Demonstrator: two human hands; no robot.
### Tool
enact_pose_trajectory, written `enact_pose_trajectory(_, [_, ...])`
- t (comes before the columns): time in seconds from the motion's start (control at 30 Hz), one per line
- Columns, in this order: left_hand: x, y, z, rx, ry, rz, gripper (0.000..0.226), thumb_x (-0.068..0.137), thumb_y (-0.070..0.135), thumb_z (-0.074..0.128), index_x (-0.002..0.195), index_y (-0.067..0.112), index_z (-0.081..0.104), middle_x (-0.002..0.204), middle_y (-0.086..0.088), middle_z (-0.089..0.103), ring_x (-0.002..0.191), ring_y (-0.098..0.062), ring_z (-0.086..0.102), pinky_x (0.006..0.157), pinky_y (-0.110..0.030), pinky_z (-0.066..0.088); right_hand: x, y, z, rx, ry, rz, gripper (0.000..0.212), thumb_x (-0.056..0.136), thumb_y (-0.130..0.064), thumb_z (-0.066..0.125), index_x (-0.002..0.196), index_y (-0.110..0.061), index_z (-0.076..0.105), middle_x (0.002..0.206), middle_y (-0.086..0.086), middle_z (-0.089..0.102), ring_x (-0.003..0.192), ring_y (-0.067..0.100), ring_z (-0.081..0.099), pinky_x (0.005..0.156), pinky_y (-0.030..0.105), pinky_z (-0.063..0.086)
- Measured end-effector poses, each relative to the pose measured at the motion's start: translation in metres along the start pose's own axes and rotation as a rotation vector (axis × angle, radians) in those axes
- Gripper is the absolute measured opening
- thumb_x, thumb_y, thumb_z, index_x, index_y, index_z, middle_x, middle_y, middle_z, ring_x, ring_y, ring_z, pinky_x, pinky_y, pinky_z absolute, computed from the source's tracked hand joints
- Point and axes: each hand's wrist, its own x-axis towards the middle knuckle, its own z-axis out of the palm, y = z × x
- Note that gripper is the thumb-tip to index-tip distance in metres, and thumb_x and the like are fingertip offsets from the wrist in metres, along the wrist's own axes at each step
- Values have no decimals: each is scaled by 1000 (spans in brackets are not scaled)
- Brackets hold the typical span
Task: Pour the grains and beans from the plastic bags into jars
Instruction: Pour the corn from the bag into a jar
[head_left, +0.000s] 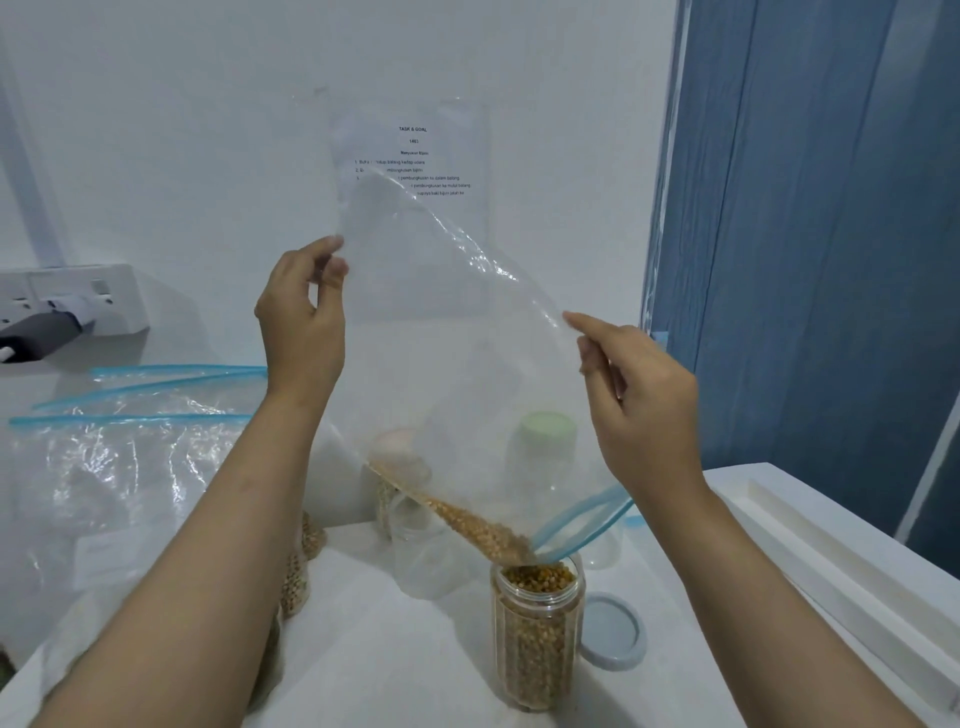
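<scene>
Leftmost, socket: a white wall socket (72, 296) with a dark plug in it, above the table's left end.
Spare bags: clear zip bags (130, 441) with blue seals lie crumpled under the socket; one seems to have pale beans (301, 561) showing beside the left forearm.
Left hand: raised before the wall, the left hand (304, 317) pinches the bag's upper left edge between thumb and curled fingers.
Bag: a clear zip bag (441, 338) held up and tilted, its blue-sealed mouth lowest, at the rim of the open jar; yellow-brown grain (467, 519) has slid into a streak along its lower edge and runs to that mouth.
Sheet: a printed sheet (415, 156) on the wall behind, partly seen through the bag.
Empty jar: a clear jar (421, 551) stands behind the bag's lower edge.
Jar: an open clear jar (537, 634) below the bag's mouth, grain nearly to the rim, standing on the white table (415, 665).
Green-lid jar: a clear jar with a pale green lid (548, 431), further back, seen through the bag.
Lid: a grey-blue lid (613, 631) lies flat just right of the jar.
Right hand: the right hand (644, 395) pinches the bag's right edge between forefinger and thumb, other fingers curled.
Curtain: a blue curtain (810, 234) hangs at the right.
</scene>
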Motion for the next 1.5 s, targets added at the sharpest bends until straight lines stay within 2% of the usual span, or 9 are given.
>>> enact_pose_trajectory(0.5, [2,8,4,-26,-20,21,26,102,25,53,123,16,66,106,6,61,91,9,55,88,-15,44,-3,5,-4,17,28,42,25,100,-4,55,120,-7,70,85,-13,55,72,-10,49,68,6,34])
enact_pose_trajectory(0.63, [1,8,4,-19,-13,11,27,101,27,53,123,18,66,105,6,61,91,8,55,93,-24,46,-5,5,-4,39,41,75,24,101,-6,55,120,-10,70,87,-10,61,70,-2,51,64,9,37])
enact_pose_trajectory(0.7, [-3,7,4,27,-3,2,30,102,31,52,127,21,64,105,12,61,97,6,54,103,-32,43,-7,5,-4,46,50,88,24,101,-7,55,120,-10,70,88,-11,61,70,0,51,63,9,37])
enact_pose_trajectory(0.77, [-11,4,4,137,6,-23,35,103,37,48,134,24,58,112,15,60,110,-1,51,109,-35,28,-8,5,-5,58,71,106,24,101,-7,54,120,-9,70,89,-11,61,70,-2,51,65,8,36])
enact_pose_trajectory(0.83, [-22,-4,6,235,21,-75,44,102,42,45,142,24,50,130,7,57,127,-12,45,108,-37,19,-9,5,-6,73,77,119,24,101,-7,54,119,-8,70,91,-11,62,72,-3,52,65,8,37])
enact_pose_trajectory(0.97, [-52,-18,13,272,38,-305,60,100,43,50,153,20,32,156,-11,27,144,-29,26,114,-48,20,-9,3,-7,69,59,67,23,100,-5,55,118,-6,70,91,-12,60,73,-8,51,66,6,36])
enact_pose_trajectory(1.07, [-64,-19,17,50,15,-502,70,99,47,50,156,24,17,161,-7,7,146,-24,23,110,-31,28,-9,1,-7,67,55,27,23,100,-4,55,118,-5,70,91,-11,60,75,-9,51,68,6,37])
enact_pose_trajectory(1.3, [-62,-10,16,-98,21,-586,63,101,43,50,154,26,21,157,-3,18,115,-4,37,95,-17,31,-11,2,-7,104,82,65,24,101,-6,54,120,-8,69,91,-11,61,75,-4,53,65,9,39])
enact_pose_trajectory(1.5, [-58,-13,15,-115,32,-554,60,100,41,53,151,26,25,154,-4,21,127,-18,47,100,-20,36,-11,1,-8,117,86,97,25,101,-8,53,120,-8,69,93,-11,62,75,-3,54,65,9,40])
